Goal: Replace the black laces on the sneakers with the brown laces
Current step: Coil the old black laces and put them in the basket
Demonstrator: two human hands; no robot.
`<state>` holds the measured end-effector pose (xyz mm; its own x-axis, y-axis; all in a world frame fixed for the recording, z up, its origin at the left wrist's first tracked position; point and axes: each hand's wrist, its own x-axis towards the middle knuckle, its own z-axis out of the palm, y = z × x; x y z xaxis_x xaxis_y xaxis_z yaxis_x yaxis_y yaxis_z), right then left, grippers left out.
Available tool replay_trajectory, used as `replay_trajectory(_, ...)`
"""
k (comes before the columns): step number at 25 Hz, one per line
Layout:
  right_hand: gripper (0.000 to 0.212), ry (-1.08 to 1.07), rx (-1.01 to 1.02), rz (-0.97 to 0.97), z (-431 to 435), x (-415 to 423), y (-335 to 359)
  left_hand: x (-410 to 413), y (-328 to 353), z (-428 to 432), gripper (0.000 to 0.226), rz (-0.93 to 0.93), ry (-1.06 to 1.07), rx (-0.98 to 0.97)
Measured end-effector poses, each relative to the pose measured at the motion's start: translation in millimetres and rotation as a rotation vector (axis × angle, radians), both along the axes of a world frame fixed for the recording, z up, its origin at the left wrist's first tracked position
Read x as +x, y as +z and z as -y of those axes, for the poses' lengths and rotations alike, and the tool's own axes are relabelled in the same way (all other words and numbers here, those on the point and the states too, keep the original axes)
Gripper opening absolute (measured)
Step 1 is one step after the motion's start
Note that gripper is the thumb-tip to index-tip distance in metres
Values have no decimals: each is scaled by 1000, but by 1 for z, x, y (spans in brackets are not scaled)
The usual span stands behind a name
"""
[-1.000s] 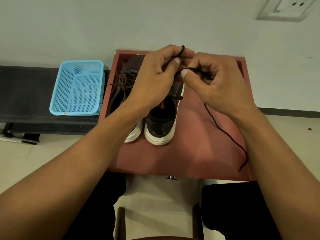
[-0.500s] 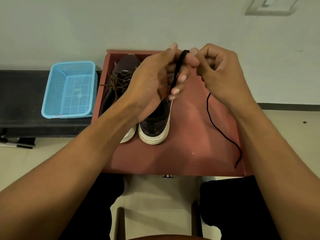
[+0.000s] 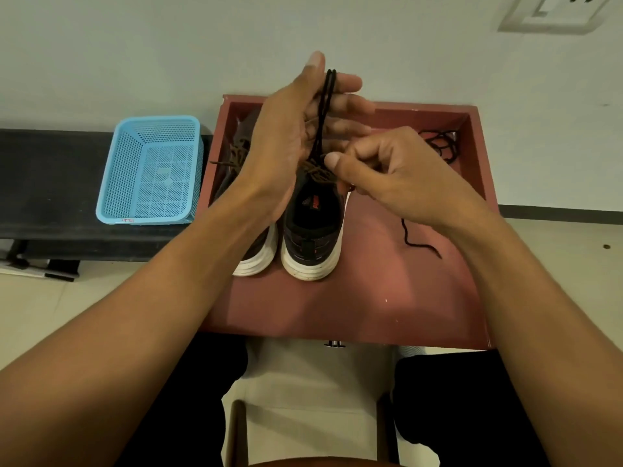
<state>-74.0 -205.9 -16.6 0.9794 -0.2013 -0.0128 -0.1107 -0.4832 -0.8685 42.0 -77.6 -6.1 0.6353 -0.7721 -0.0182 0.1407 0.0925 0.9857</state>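
Here, held thin black cord lace (image 3: 322, 119) above the right dark, white-soled sneaker (image 3: 312, 237).
Draped it over outstretched fingers (image 3: 347, 83) of left hand (image 3: 290, 139), pinched its lower part with curled right hand (image 3: 387, 176), over reddish tray (image 3: 371, 298).

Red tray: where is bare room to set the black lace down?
Bare on the tray: the near strip before the sneakers' heels, and the middle right of them, short of the black lace tail. Crowded: sneakers at left, lace pile in the back right corner.
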Motion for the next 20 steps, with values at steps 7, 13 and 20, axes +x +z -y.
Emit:
replay_trajectory(7,24,-216,239,244,15,-10,11,-12,-4,3,68,270,-162,240)
replay_trajectory(13,29,-452,223,248,32,-11,0,-18,-6,5,79,69,-251,163)
replay_trajectory(20,28,-246,-88,-63,26,-7,-15,-12,3,5,74,-255,-187,-151)
